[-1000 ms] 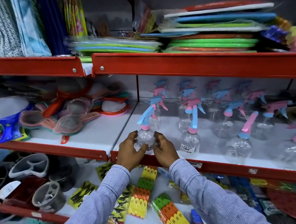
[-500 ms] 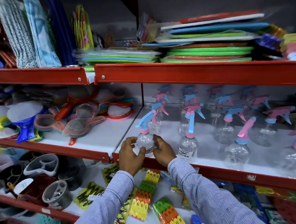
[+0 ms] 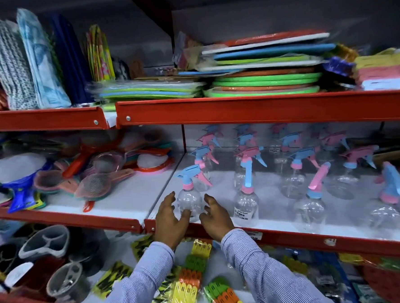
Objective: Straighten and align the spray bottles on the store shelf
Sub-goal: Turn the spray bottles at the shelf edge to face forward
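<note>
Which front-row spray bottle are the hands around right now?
The leftmost front-row spray bottle, with a blue trigger head and pink collar. The left hand and right hand flank it; the other bottles stand untouched farther right.

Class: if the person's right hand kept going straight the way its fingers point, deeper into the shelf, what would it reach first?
Probably the second spray bottle in the left column, behind the front bottle that the right hand flanks. Depth is hard to judge, so it might slip past.
</note>
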A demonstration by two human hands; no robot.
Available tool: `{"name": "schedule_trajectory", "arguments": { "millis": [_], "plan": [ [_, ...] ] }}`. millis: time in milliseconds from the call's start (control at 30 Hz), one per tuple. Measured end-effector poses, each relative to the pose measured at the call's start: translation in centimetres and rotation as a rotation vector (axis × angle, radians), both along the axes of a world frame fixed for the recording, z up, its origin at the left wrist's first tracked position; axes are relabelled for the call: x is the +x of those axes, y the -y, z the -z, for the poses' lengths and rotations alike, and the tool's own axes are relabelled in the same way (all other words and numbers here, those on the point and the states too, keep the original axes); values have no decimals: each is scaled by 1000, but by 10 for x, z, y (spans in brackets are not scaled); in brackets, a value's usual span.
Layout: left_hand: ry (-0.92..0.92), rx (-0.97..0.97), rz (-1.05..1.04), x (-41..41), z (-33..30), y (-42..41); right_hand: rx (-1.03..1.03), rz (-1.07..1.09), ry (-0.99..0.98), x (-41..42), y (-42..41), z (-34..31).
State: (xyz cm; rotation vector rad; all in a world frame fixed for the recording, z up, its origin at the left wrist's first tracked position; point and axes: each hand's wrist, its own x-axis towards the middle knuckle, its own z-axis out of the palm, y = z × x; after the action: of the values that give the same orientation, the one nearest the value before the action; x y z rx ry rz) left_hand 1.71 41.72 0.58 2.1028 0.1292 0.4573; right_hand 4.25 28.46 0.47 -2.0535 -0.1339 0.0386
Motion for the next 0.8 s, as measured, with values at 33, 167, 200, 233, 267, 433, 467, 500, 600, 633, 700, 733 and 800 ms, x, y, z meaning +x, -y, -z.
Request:
{"name": "schedule_trajectory", "arguments": {
  "millis": [33,167,200,233,267,433,467,500,600,633,700,733,800],
  "plan": [
    [27,7,6,0,2,-1,-11,-3,10,0,0,0],
    [90,32,33,0,4,-6,-10,8,30,0,-2,3],
    [95,31,40,1,4,-7,-4,12,35,-2,-2,3],
    [97,24,49,2,3,-8,1,15,43,-3,-2,2],
    [93,16,60,2,2,-8,6,20,48,-4,-2,2],
    [91,38,91,8,4,-10,30,44,64,-6,-3,2],
    [92,49,90,8,4,-11,39,48,64,-6,-3,2],
    [91,54,91,8,4,-12,48,50,67,-6,-3,2],
    [82,58,102,7,4,-13,62,59,80,-8,-5,2],
    [79,55,107,7,4,-14,64,61,86,-8,-6,2],
    [72,50,110,7,4,-16,69,62,96,-8,-6,3],
    [67,48,110,7,4,-16,70,64,97,-8,-6,3],
    [65,46,110,8,4,-16,71,69,98,-7,-6,4]
  ]
}}
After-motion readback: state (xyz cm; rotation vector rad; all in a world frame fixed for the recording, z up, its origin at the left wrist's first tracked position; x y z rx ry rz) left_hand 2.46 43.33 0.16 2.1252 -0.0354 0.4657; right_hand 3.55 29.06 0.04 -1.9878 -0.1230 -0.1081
